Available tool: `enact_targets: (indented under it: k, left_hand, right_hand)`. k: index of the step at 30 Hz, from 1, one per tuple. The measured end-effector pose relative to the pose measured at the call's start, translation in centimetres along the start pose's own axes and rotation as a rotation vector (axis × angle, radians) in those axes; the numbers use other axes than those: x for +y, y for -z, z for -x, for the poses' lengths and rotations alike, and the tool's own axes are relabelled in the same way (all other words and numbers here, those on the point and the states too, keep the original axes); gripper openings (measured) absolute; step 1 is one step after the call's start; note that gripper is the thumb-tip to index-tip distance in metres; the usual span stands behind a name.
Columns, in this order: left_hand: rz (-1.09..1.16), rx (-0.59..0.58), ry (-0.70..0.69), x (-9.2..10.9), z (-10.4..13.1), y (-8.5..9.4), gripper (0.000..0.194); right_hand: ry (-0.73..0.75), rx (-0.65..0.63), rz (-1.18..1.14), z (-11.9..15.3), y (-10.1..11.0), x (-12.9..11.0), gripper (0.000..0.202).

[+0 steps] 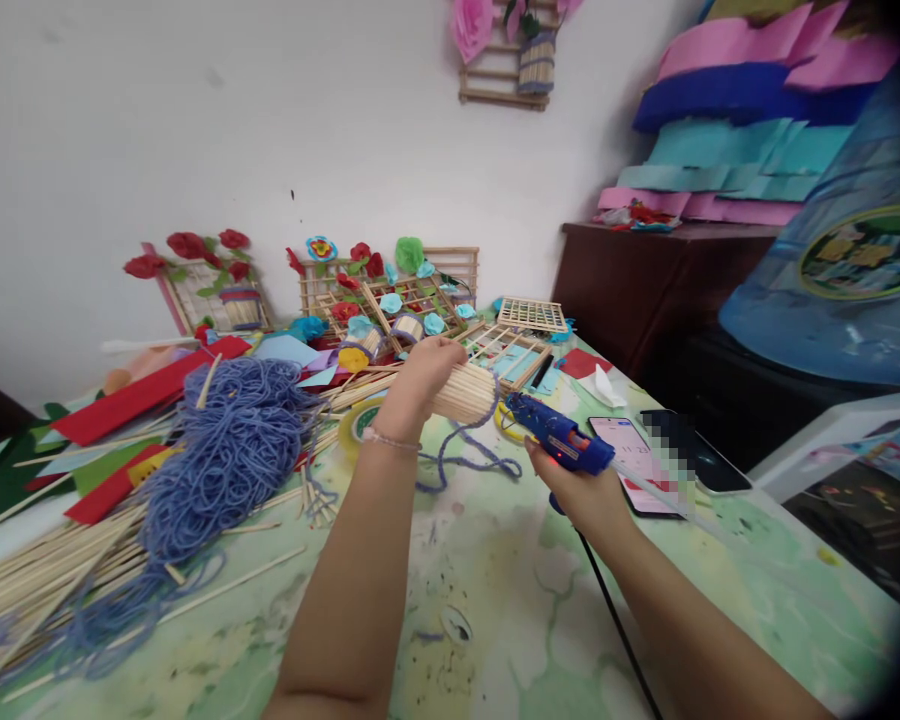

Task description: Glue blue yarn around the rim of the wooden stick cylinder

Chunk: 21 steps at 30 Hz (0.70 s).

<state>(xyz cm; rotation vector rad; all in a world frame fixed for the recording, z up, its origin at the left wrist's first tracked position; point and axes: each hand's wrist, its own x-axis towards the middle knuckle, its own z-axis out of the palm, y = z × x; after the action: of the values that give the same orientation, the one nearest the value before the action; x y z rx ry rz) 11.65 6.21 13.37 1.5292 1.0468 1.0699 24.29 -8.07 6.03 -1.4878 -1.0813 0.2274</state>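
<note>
My left hand [429, 378] is wrapped round a small cup-like piece made of wooden sticks [465, 393], held tilted above the table. Blue yarn [450, 465] runs along its right rim, and a loose tail trails down onto the tablecloth. In my right hand [581, 490] is a blue hot glue gun [562, 435], a small red light glowing on its side. Its nozzle points left, close to the yarn-trimmed rim; whether it touches cannot be made out. A black cord [615, 615] hangs from the gun towards the front edge.
A heap of blue yarn [225, 450] and bundled sticks [67, 580] lie at left. Behind my hands stand stick frames with paper flowers [390, 300]. Tape [356, 430] lies beside my left wrist. Phones [630, 465] rest at right, near a large water bottle [840, 250].
</note>
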Motion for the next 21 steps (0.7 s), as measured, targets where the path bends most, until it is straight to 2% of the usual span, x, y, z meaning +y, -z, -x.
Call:
enact_targets:
  k: [7, 11, 21]
  left_hand:
    - [-0.030, 0.000, 0.000, 0.21, 0.20, -0.07, 0.004]
    - [-0.055, 0.007, -0.001, 0.48, 0.40, 0.07, 0.006]
    - [-0.064, 0.006, 0.013, 0.63, 0.48, 0.17, 0.007]
  right_hand:
    - [-0.145, 0.011, 0.017, 0.42, -0.01, -0.78, 0.035]
    - [-0.167, -0.032, 0.016, 0.36, 0.16, -0.70, 0.036]
    - [-0.237, -0.004, 0.053, 0.36, 0.08, -0.80, 0.038]
